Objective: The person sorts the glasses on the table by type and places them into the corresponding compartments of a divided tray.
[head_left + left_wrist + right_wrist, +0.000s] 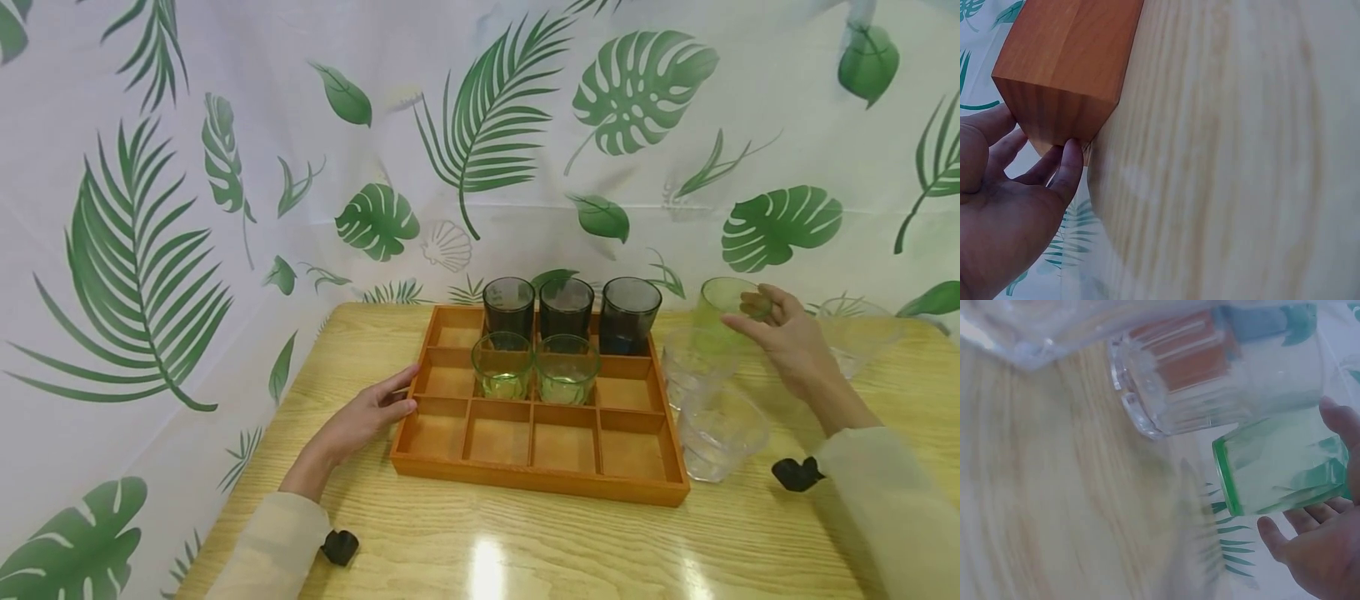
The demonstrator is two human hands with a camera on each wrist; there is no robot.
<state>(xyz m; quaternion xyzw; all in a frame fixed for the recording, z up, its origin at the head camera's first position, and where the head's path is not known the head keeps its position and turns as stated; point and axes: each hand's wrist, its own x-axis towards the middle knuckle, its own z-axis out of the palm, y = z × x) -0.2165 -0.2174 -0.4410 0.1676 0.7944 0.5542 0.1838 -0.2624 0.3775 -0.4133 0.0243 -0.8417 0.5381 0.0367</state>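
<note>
My right hand (791,337) grips a pale green glass (716,312) near its rim, at the back right of the table. In the right wrist view, the green glass (1279,469) lies between thumb and fingers. With relaxed fingers, my left hand (367,421) touches the left side of a wooden divided tray (540,483); the left wrist view shows fingertips against the tray's outer wall (1054,112). In the tray, three dark grey glasses (566,304) fill part of the back row. Two green-tinted glasses (502,367) stand in the middle row's two central compartments.
Clear glasses (720,433) stand beside the tray's right edge, the nearer one in front of another. A further clear glass (862,329) is behind my right wrist. A leaf-print cloth (487,200) hangs behind and left of the wooden table (420,533).
</note>
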